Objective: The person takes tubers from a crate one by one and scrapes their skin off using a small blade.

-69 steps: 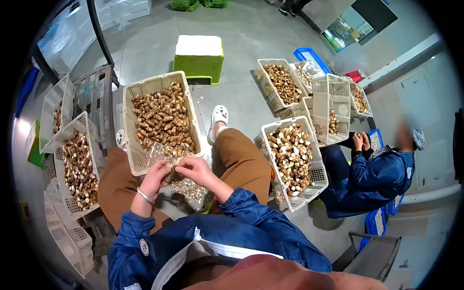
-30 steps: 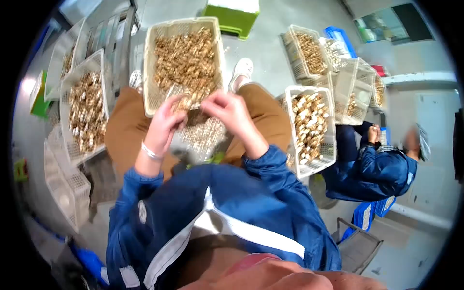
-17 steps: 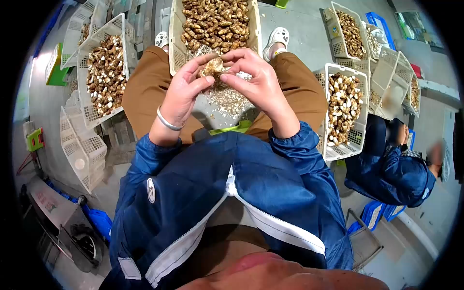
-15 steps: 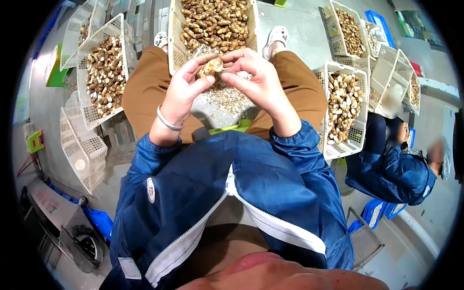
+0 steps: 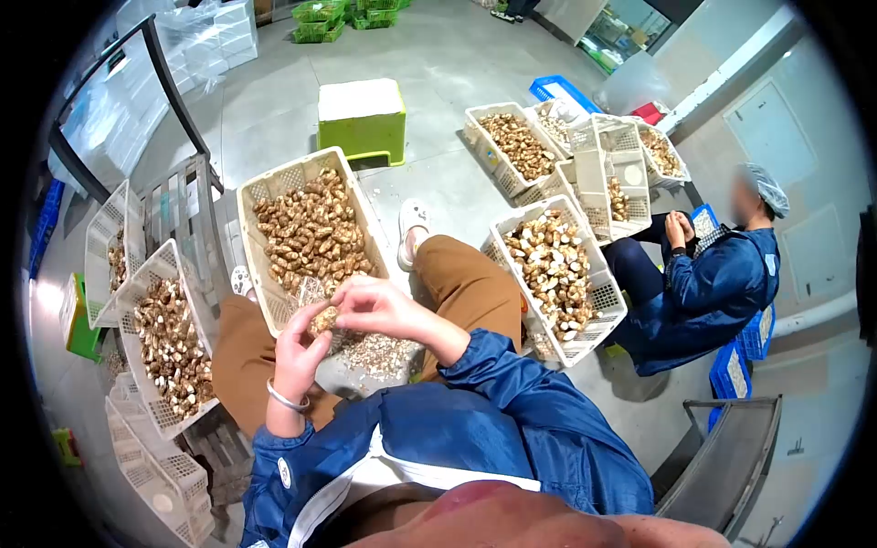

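Note:
Over the near end of a cream plastic crate (image 5: 373,239), my left hand (image 5: 297,359) pinches a small brown mottled mushroom (image 5: 323,320) between thumb and fingers. My right hand (image 5: 379,309) is closed right beside it, with its fingertips at the mushroom's right side. Whether a small tool is in the right fingers I cannot make out. Many similar brown mushrooms (image 5: 315,228) fill the crate between my feet. Pale and brown scraps (image 5: 376,354) lie on the floor beneath my hands.
Crates of white-ended mushrooms stand to my left (image 5: 169,352) and right (image 5: 550,269). A green stool (image 5: 362,123) with a white top stands beyond. A co-worker (image 5: 722,274) sits at the right. Further crates (image 5: 512,146) stand behind the right one.
The view has swung up and to the right, showing more floor, the green stool and the co-worker. My hands have come closer together around the mushroom, which my left hand still holds.

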The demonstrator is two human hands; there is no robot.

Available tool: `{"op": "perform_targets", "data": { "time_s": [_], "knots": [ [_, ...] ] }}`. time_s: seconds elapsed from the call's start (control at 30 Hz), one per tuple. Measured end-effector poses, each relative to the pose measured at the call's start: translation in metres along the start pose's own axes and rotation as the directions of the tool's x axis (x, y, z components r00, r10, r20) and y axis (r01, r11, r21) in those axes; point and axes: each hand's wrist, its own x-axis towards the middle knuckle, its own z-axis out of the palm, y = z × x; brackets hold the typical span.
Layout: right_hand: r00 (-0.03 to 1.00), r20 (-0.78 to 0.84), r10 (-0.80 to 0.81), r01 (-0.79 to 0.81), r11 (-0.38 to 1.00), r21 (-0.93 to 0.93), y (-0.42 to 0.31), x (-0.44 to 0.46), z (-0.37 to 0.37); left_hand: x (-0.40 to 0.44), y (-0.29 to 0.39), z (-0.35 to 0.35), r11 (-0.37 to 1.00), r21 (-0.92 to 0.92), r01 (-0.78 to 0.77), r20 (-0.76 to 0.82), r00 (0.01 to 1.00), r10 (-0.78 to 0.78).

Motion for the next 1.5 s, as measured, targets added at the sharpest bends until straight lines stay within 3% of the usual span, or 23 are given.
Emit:
{"op": "perform_targets", "data": {
  "time_s": [0.13, 0.2, 0.27, 0.33, 0.37, 0.47, 0.53, 0.6, 0.67, 0.7, 0.8, 0.9, 0.93, 0.97, 1.07, 1.17, 1.2, 1.23, 1.27, 1.33, 1.4, 1.43, 1.5],
  "knots": [
    [0.999, -0.048, -0.003, 0.003, 1.0, 0.01, -0.008, -0.002, 0.009, -0.002, 0.018, 0.003, 0.962, 0.258, -0.094, -0.035, 0.994, 0.107],
    [0.999, -0.038, -0.029, 0.029, 1.0, -0.008, -0.012, -0.002, 0.01, -0.005, 0.02, 0.003, 0.962, 0.248, -0.113, -0.015, 0.993, 0.12],
    [0.998, -0.025, 0.064, -0.06, 0.991, 0.122, -0.006, -0.001, 0.005, -0.004, 0.023, 0.001, 0.961, 0.239, -0.139, 0.007, 0.99, 0.141],
    [0.922, 0.078, 0.378, -0.364, 0.785, 0.502, -0.012, -0.002, -0.001, -0.006, 0.027, -0.006, 0.986, 0.151, -0.071, 0.072, 0.996, 0.06],
    [0.892, 0.125, 0.435, -0.432, 0.736, 0.521, 0.0, -0.003, -0.005, -0.005, 0.024, -0.008, 0.993, 0.089, -0.074, 0.102, 0.993, 0.065],
    [0.922, 0.118, 0.367, -0.364, 0.726, 0.584, -0.009, -0.006, 0.001, -0.006, 0.019, -0.014, 0.998, 0.04, -0.04, 0.144, 0.989, 0.034],
    [0.998, 0.037, 0.06, -0.066, 0.977, 0.2, -0.009, -0.005, 0.007, -0.005, 0.014, -0.013, 1.0, 0.027, -0.014, 0.112, 0.994, 0.011],
    [0.998, 0.014, 0.064, -0.066, 0.984, 0.168, -0.008, -0.006, 0.01, -0.005, 0.019, -0.013, 0.996, 0.08, -0.036, 0.129, 0.991, 0.025],
    [0.933, 0.118, 0.34, -0.35, 0.779, 0.52, -0.022, -0.005, -0.001, -0.006, 0.017, -0.016, 0.997, 0.059, -0.055, 0.158, 0.986, 0.045],
    [0.909, 0.129, 0.397, -0.407, 0.772, 0.488, -0.004, -0.006, -0.003, -0.007, 0.014, -0.018, 0.998, 0.04, -0.056, 0.179, 0.983, 0.048],
    [0.873, 0.184, 0.452, -0.454, 0.615, 0.644, -0.02, -0.011, -0.002, -0.014, 0.011, -0.017, 0.892, -0.356, 0.277, 0.222, 0.953, -0.208],
    [0.984, 0.075, 0.164, -0.179, 0.938, 0.296, -0.008, -0.012, 0.005, -0.014, 0.009, -0.015, 0.955, -0.21, 0.209, 0.156, 0.972, -0.178],
    [0.99, 0.057, 0.126, -0.136, 0.959, 0.248, -0.011, -0.011, 0.009, -0.013, 0.009, -0.015, 0.971, -0.144, 0.193, 0.138, 0.975, -0.173],
    [0.975, 0.065, 0.213, -0.223, 0.92, 0.323, -0.016, -0.012, 0.006, -0.011, 0.008, -0.012, 0.988, -0.118, 0.103, 0.131, 0.988, -0.087],
    [0.869, 0.186, 0.459, -0.467, 0.632, 0.619, -0.015, -0.01, -0.01, -0.013, 0.01, -0.019, 0.896, -0.277, 0.346, 0.236, 0.929, -0.286],
    [0.871, 0.094, 0.482, -0.424, 0.641, 0.64, -0.014, -0.009, -0.009, -0.008, 0.001, -0.007, 0.855, -0.404, 0.326, 0.169, 0.945, -0.281],
    [0.894, 0.064, 0.444, -0.402, 0.731, 0.552, -0.021, -0.007, -0.009, -0.007, 0.002, -0.002, 0.829, -0.465, 0.312, 0.123, 0.95, -0.288],
    [0.966, 0.035, 0.256, -0.252, 0.902, 0.35, -0.008, -0.009, -0.008, -0.002, 0.006, 0.001, 0.907, -0.351, 0.233, 0.069, 0.972, -0.223],
    [0.985, -0.001, 0.174, -0.171, 0.97, 0.173, -0.007, -0.012, -0.002, -0.004, 0.007, 0.005, 0.963, -0.216, 0.163, 0.042, 0.987, -0.158],
    [0.998, -0.012, 0.06, -0.06, 0.998, -0.005, -0.014, -0.012, 0.002, -0.012, -0.002, 0.005, 0.952, -0.244, 0.186, 0.063, 0.982, -0.176],
    [0.941, 0.05, 0.335, -0.324, 0.846, 0.423, -0.005, -0.01, -0.006, -0.012, 0.0, 0.002, 0.93, -0.288, 0.229, 0.102, 0.973, -0.208],
    [0.884, 0.068, 0.462, -0.439, 0.77, 0.463, -0.004, -0.011, -0.01, -0.011, 0.001, 0.001, 0.894, -0.346, 0.283, 0.146, 0.958, -0.247],
    [0.896, 0.081, 0.437, -0.41, 0.743, 0.529, -0.002, -0.012, -0.008, -0.012, -0.002, 0.001, 0.833, -0.436, 0.341, 0.168, 0.94, -0.297]
  ]
}}
